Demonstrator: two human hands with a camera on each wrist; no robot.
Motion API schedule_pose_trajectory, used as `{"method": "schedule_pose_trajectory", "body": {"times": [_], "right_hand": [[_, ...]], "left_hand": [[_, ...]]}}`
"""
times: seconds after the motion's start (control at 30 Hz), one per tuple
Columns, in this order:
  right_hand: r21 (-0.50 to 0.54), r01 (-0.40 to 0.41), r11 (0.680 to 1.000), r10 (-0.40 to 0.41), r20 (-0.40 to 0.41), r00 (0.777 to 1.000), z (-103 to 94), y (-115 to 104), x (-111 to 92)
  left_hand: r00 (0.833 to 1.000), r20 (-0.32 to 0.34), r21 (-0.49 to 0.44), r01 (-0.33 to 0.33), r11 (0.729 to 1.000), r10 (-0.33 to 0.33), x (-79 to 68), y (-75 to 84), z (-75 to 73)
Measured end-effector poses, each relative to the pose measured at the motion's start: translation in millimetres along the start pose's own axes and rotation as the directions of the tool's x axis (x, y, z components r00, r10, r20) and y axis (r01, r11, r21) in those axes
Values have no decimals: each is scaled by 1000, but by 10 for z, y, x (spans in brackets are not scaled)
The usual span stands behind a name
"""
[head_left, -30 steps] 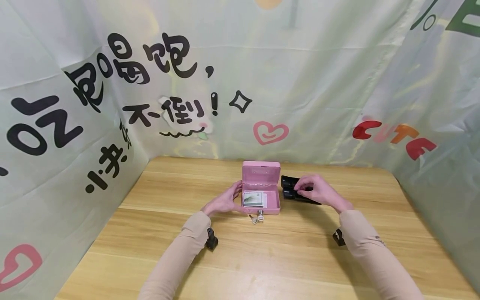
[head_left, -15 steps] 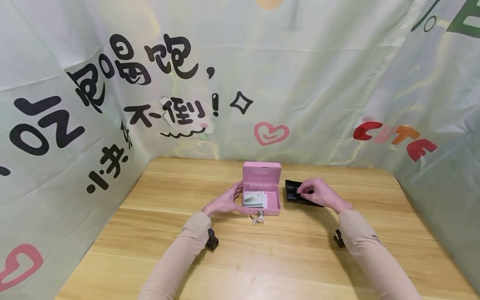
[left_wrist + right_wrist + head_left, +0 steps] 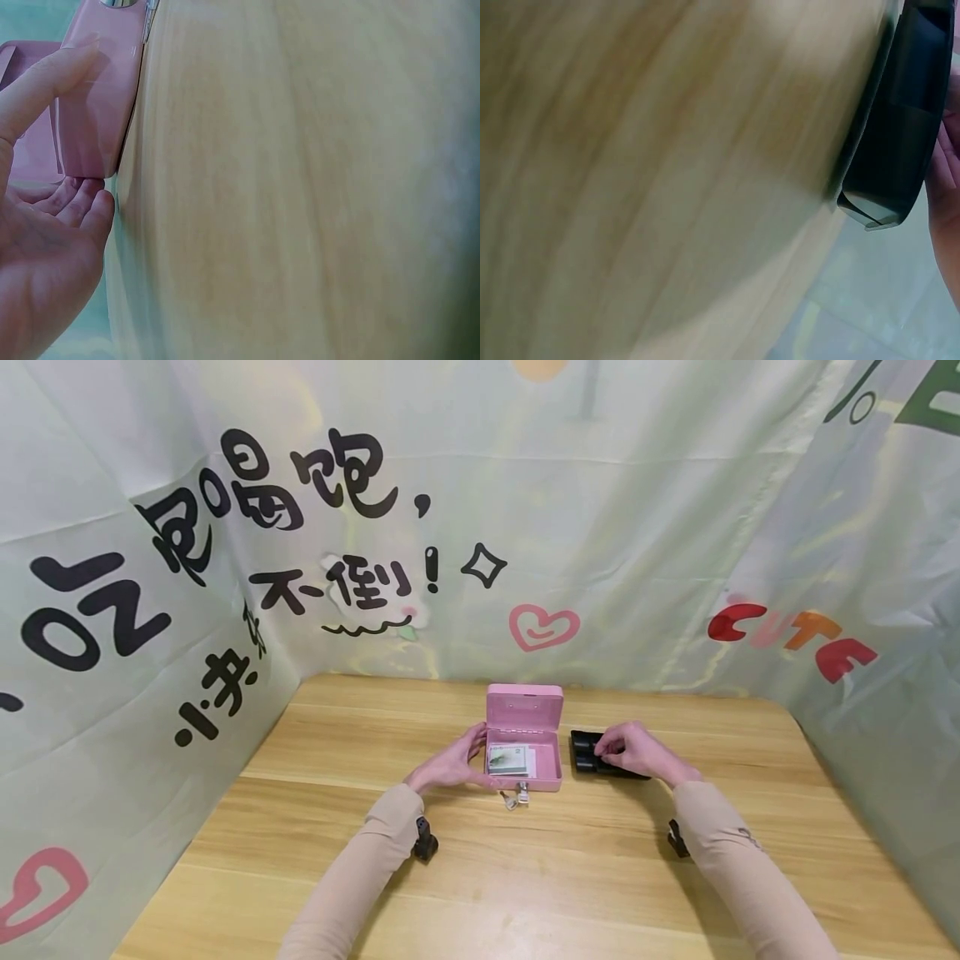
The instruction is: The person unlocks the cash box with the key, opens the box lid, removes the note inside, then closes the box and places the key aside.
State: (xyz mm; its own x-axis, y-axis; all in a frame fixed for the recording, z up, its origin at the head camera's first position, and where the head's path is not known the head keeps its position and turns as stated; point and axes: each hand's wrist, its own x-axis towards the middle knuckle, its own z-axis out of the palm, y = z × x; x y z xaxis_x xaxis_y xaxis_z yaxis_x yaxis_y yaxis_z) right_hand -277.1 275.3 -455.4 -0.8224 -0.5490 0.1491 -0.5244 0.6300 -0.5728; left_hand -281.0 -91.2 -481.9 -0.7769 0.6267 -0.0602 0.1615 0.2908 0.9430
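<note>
A pink cash box (image 3: 524, 707) stands on the table with its lid raised. Folded banknotes (image 3: 508, 760) lie in its left part, and keys (image 3: 512, 802) hang at the front lock. My left hand (image 3: 452, 762) holds the box at its left front corner; in the left wrist view the thumb is on the front wall and the fingers touch the end. Right of the box, my right hand (image 3: 639, 750) pinches a black coin tray (image 3: 584, 763). The right wrist view shows the tray (image 3: 900, 142) low over or on the table; its far parts are hidden.
The wooden table (image 3: 480, 877) stretches out around the box and tray. A printed cloth (image 3: 630, 527) hangs behind the table and along both sides. Each forearm carries a small black wrist camera (image 3: 425, 841).
My right hand has brought the coin tray down and a little toward me and rightward, so it looks flatter against the table. My left hand and the cash box have stayed in place.
</note>
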Motion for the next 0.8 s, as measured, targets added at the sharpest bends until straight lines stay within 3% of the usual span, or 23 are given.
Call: {"method": "schedule_pose_trajectory", "body": {"times": [0.8], "right_hand": [[17, -80, 997, 80, 34, 996, 9, 2, -2]], "left_hand": [[1000, -9, 14, 5, 1000, -5, -4, 11, 7]]}}
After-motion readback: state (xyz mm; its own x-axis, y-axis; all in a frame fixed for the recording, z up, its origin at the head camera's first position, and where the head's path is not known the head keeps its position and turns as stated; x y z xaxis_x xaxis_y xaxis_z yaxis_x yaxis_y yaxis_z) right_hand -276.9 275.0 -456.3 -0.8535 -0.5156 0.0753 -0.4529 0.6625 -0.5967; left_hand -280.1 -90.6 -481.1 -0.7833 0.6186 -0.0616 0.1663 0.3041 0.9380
